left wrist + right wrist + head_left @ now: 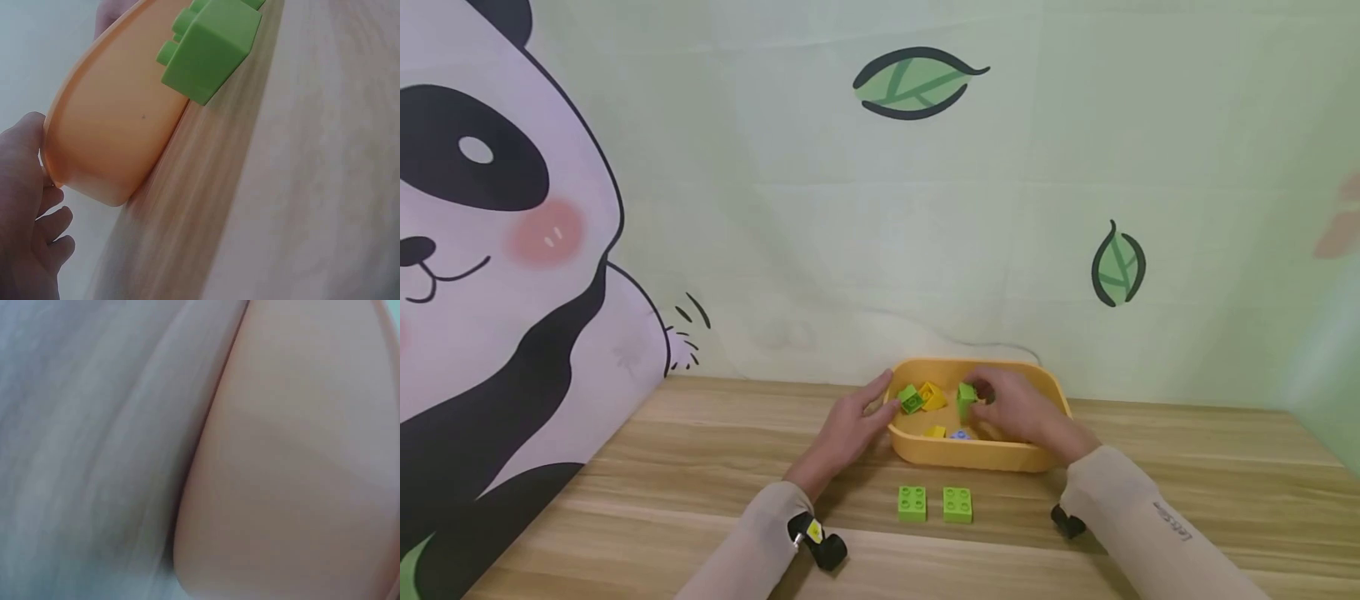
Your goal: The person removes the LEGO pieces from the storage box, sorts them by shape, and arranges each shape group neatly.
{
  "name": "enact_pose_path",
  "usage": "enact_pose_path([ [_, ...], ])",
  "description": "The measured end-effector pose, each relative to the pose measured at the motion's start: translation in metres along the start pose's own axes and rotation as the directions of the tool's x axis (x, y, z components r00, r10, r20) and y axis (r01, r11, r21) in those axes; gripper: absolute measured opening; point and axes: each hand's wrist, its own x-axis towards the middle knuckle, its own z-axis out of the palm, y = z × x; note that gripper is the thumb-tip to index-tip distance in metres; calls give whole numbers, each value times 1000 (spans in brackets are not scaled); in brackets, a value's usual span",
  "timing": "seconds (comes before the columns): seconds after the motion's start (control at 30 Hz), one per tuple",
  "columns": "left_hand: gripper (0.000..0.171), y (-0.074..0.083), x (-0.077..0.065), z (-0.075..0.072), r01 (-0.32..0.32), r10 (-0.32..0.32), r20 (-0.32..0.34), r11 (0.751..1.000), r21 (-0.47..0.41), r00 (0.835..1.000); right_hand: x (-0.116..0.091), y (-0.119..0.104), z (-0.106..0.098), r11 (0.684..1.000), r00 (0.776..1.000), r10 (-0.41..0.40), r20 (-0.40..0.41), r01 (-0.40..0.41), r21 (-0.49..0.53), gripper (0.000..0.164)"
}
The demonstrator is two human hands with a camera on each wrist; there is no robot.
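left hand (850, 421): fingers extended along tray (977, 455) left rim | right hand (1017, 406): pinches green brick (966, 403) within walls | table (1000, 487) strip separates front wall, two loose blocks (912, 505)

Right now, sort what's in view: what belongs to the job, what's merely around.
Likely in the job:
green block in the right hand
tray, with the left hand at its end
inside: another green block, yellow blocks, blue block
two green blocks on the table

Merely around:
panda picture
leaf pictures
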Motion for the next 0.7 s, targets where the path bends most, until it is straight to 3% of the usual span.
enact_pose_path([
  [0.33,61,1,0,0,6,-6,3,1000,-3,1000,-11,-4,-9,1000,993,-12,-114,13,11,37],
  [0.7,60,0,1,1,2,-2,-2,1000,-3,1000,-33,-18,-17,986,965,-163,-206,166,-1,32],
])
